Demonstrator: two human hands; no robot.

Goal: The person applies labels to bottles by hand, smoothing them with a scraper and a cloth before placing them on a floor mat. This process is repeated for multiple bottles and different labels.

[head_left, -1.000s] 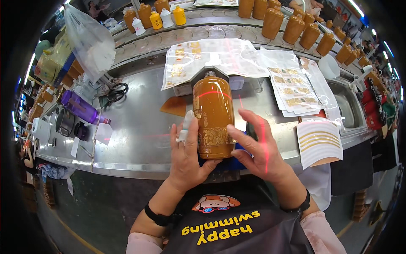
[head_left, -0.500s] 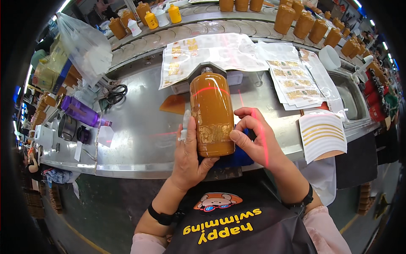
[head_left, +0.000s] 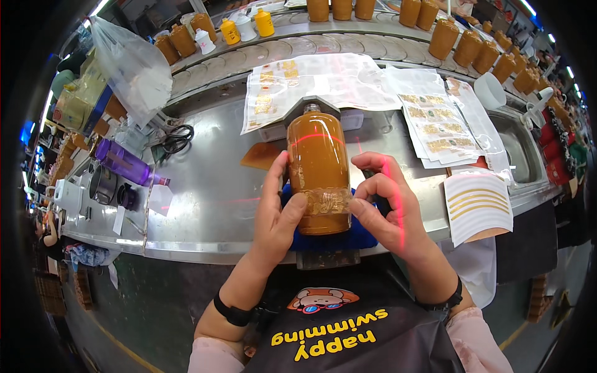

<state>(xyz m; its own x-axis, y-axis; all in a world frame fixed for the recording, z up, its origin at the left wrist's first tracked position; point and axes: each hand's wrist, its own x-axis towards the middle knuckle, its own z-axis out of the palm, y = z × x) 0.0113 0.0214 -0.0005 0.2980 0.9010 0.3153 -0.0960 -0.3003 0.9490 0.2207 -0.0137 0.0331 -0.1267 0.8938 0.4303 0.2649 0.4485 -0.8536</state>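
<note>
A glossy brown ceramic bottle (head_left: 317, 158) lies neck away from me in a grey angled holder (head_left: 331, 107), over a blue cloth (head_left: 364, 236). A clear band with gold pattern (head_left: 323, 200) crosses its lower part. My left hand (head_left: 270, 221) grips the bottle's left side, thumb on the band. My right hand (head_left: 392, 211) is curled at the right side, thumb and index closed on the band's edge. Red laser lines cross the bottle and right hand.
Decal sheets (head_left: 435, 127) and a strip sheet (head_left: 477, 211) are right, by a sink (head_left: 527, 161). Printed sheets (head_left: 336, 81) lie behind the holder, below a conveyor (head_left: 298, 37) carrying bottles. A purple flask (head_left: 121, 161), scissors (head_left: 177, 140) and hanging plastic bag (head_left: 134, 74) are left.
My left thumb has moved from under the bottle's base onto its front. My right fingers have curled in to pinch the band's edge. More blue cloth shows around the bottle.
</note>
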